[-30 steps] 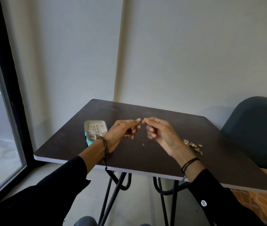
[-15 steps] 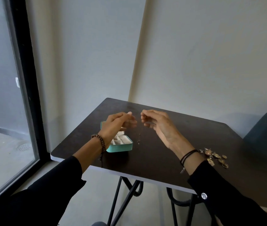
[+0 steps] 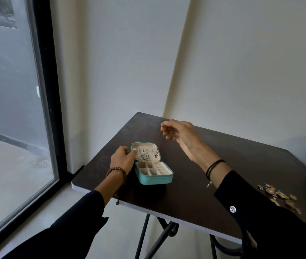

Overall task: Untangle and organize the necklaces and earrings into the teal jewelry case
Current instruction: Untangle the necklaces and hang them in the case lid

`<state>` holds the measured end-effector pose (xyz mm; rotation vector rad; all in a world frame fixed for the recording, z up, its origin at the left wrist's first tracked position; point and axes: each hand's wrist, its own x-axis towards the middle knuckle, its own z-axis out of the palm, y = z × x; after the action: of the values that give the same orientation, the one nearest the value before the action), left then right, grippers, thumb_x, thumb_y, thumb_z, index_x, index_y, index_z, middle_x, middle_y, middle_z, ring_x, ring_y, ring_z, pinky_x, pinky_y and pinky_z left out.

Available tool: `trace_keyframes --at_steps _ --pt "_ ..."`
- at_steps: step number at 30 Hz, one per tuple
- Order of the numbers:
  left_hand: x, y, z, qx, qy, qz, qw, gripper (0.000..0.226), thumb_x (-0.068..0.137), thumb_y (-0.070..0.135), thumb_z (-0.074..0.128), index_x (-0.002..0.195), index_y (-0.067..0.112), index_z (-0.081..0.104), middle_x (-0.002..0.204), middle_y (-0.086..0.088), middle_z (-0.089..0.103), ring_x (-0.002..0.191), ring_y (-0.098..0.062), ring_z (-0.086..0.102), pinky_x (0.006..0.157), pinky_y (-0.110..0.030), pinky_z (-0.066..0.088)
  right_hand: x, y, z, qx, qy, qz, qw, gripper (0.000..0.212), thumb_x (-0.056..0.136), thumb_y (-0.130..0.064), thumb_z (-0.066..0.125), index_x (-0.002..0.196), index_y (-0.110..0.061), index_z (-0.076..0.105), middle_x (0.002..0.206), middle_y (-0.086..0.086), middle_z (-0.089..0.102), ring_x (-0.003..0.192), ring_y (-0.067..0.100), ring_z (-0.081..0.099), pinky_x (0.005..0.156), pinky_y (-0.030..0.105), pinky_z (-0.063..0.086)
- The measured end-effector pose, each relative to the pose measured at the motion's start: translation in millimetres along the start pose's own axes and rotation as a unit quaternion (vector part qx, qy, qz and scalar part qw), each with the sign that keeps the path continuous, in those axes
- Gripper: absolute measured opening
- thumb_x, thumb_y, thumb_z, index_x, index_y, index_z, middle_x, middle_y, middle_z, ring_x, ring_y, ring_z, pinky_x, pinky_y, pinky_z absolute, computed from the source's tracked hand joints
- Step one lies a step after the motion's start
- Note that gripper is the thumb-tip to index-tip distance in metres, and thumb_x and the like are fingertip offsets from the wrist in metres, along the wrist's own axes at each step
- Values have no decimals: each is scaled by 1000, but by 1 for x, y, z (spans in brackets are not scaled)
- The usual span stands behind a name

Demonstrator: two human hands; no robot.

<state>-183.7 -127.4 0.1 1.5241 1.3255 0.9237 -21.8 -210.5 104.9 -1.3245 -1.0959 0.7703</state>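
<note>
Teal jewelry case [image 3: 155, 179] sits open on the table [image 3: 223, 157], toward the near left corner. Its lid [image 3: 145, 146] is tipped back on the far side, with the compartment tray facing up on the near side.

My left hand [image 3: 123, 159] is at the lid's left edge, fingers curled and fingertips pinching the rim. Beaded bracelet [image 3: 117, 171] on that wrist.

My right hand [image 3: 181, 136] is raised above the table, just far-right of the case. Thumb and fingertips are closed narrow on a thin necklace chain [image 3: 159, 140]. The chain hangs straight down from the pinch to the lid's right side. The lower end is too fine to resolve, so I can't tell whether it's hooked in or just touching. Black cords [image 3: 213, 166] on that wrist.

Other necklaces [image 3: 145, 155] lie bunched against the lid's lining. The tray compartments look bare from here.

Earrings [image 3: 281, 196] are in a loose pile on the table at near right, well apart from the case, beside my right sleeve.

Window [image 3: 17, 109] to the left.
</note>
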Motion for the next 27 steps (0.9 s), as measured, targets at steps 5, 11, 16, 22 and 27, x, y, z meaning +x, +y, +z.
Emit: trace_keyframes --at_steps 5,11,16,22,27 --pt "3 1 9 70 8 -3 998 42 96 46 52 130 22 57 127 2 65 114 -22 61 85 -30 42 11 14 -1 -23 -8 7 1000 16 93 -20 66 87 -9 75 87 4 74 83 15 65 84 33 49" --pt "-1 -9 11 30 11 38 999 37 93 56 52 122 35 65 110 14 71 102 -13 65 92 -38 51 12 29 -6 -35 -9 11 999 16 94 -20 65 88 -9 75 87 3 74 85 14 64 82 31 49" --pt "0 -13 11 11 -2 66 998 35 91 60 54 118 41 66 101 19 71 95 -8 66 92 -41 53 9 34 -10 -33 4 2 999 18 94 -21 65 89 -8 75 87 4 73 87 16 62 83 32 48" --pt "1 -14 10 -48 0 76 996 30 89 54 62 114 38 69 96 18 73 76 -6 62 88 -40 55 9 36 -12 -64 25 -21 997 25 95 -20 63 95 3 74 87 4 72 86 14 63 83 33 49" --pt "4 -18 11 -77 2 76 994 25 85 55 66 107 42 70 93 20 74 80 -9 67 89 -46 56 5 40 -15 -179 43 -58 981 19 94 -27 62 88 -15 75 91 7 73 83 9 63 82 31 50"
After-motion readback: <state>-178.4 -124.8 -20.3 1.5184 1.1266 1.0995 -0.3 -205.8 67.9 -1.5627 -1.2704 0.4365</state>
